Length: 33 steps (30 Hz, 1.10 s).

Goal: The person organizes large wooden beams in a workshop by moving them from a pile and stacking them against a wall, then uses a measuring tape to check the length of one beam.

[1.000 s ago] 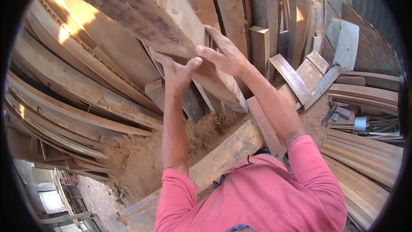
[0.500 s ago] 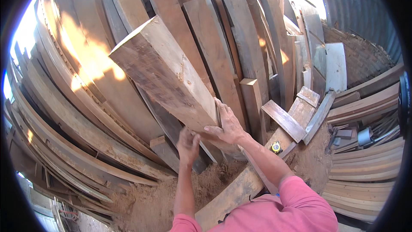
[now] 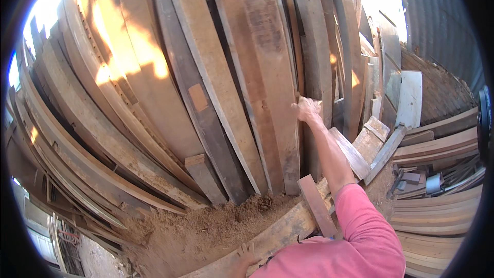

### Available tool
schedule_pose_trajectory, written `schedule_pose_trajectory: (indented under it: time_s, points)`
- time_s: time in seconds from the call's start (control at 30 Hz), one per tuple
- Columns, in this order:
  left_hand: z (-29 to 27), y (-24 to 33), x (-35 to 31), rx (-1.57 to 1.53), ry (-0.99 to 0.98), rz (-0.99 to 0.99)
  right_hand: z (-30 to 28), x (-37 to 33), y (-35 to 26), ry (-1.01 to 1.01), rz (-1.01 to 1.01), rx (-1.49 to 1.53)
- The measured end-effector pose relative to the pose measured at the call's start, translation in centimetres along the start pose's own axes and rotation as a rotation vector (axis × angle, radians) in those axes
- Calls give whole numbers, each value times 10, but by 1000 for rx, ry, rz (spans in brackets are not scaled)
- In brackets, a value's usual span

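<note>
My right hand reaches forward, fingers curled around the upper end of a short upright wooden block among the leaning boards; hand and forearm cover most of it. Just left of it leans a wide brown board with a dark patch near its top. My left hand is low by my body, its fingers spread on a long wooden beam lying on the ground. Across that beam, below my right forearm, rests a short reddish plank.
Tall boards lean in a dense row ahead and to the left. Sawdust covers the ground at their feet. At right are stacked planks, a metal can, a white panel and a corrugated metal sheet.
The thick beam that both hands held up is out of them. My right hand has moved forward and right to the upright block; my left has dropped to the lying beam.
</note>
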<state>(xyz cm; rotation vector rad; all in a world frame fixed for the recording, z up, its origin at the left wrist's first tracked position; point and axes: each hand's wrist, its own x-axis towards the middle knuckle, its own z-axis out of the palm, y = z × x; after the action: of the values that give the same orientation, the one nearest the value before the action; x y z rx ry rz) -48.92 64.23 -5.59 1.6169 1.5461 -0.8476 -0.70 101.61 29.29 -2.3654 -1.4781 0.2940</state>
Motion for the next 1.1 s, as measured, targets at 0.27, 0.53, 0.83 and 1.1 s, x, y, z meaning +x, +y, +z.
schedule_pose_trajectory:
  time_s: [0.27,0.53,0.83,1.1]
  points:
    - [-14,26,-31,-126,175,-98,126,-93,44,-322,-152,116]
    - [-45,36,-48,-164,19,-59,118,-40,122,-220,-42,353]
    - [-65,52,-28,-208,-50,-195,28,77,68,163,-120,533]
    - [-60,41,-5,-250,-92,-204,22,165,31,-2,-101,1078]
